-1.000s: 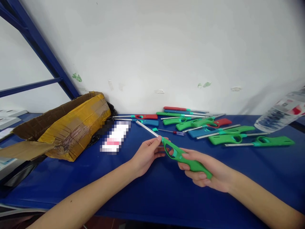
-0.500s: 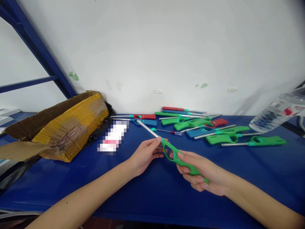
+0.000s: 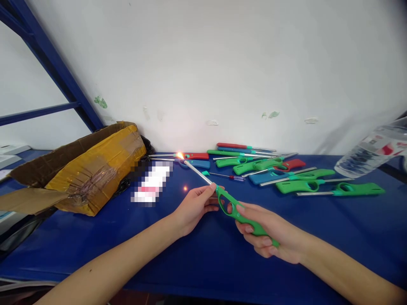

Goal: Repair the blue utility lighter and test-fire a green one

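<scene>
A green long-necked gas lighter (image 3: 251, 224) is held between my two hands, its metal nozzle pointing up and to the left. From the nozzle's tip burns a small orange flame (image 3: 180, 155). My right hand (image 3: 267, 228) wraps round the handle, with a finger at the trigger opening. The thumb and fingers of my left hand (image 3: 199, 207) pinch the lighter where nozzle meets handle. Behind lie several more lighters in green, blue and red, among them a green one (image 3: 359, 189) at the right. A small screwdriver (image 3: 237, 178) with a clear purple-red handle lies beyond my hands.
On the left of the blue table (image 3: 203, 271) stands an open cardboard box (image 3: 95, 169) with yellow tape. A blurred-out white item (image 3: 152, 182) lies beside it. At the right a plastic water bottle (image 3: 369, 152) leans. The white wall (image 3: 222, 76) rises behind the table.
A flame has appeared at the lighter's nozzle tip. Both hands keep almost the same place and grip.
</scene>
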{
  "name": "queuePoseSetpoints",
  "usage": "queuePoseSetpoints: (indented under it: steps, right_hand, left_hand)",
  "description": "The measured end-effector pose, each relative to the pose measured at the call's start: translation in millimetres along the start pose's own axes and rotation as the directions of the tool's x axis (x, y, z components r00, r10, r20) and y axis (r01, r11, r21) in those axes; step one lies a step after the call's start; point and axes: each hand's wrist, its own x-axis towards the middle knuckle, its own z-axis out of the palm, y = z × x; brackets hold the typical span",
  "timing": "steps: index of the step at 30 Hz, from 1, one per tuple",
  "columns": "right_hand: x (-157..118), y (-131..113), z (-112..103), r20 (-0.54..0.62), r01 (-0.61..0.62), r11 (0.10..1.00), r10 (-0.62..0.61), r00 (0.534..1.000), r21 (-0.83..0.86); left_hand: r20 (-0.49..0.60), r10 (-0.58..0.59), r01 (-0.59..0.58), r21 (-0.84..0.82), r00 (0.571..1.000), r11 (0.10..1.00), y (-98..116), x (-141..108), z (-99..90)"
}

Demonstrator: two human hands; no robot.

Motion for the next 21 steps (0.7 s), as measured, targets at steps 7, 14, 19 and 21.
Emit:
queuePoseSetpoints:
  steps: [7,14,19,21]
  right_hand:
    - [-0.8,1.2,0.3,0.008,-0.003,1.0,0.003,1.0,-0.002]
    - [1.8,2.5,-1.3,0.011,0.028,0.999,-0.028,1.0,-0.043]
    - [1.7,3.7,-1.2,0.008,0.04,0.997,-0.04,0.999,-0.073]
    - [1.5,4.3,-1.4,0.008,0.047,0.996,-0.046,0.999,-0.079]
  left_hand:
    - [-0.012,0.01,-0.01,0.001,1.0,1.0,-0.5,-1.5,1.7]
    - [-0.006,0.022,-0.022,0.009,1.0,1.0,-0.9,-2.7,2.1]
    - [-0.005,0.023,-0.023,0.01,1.0,1.0,-1.4,-2.5,1.4]
    - [-0.005,0.025,-0.025,0.01,1.0,1.0,-1.6,-2.5,1.1]
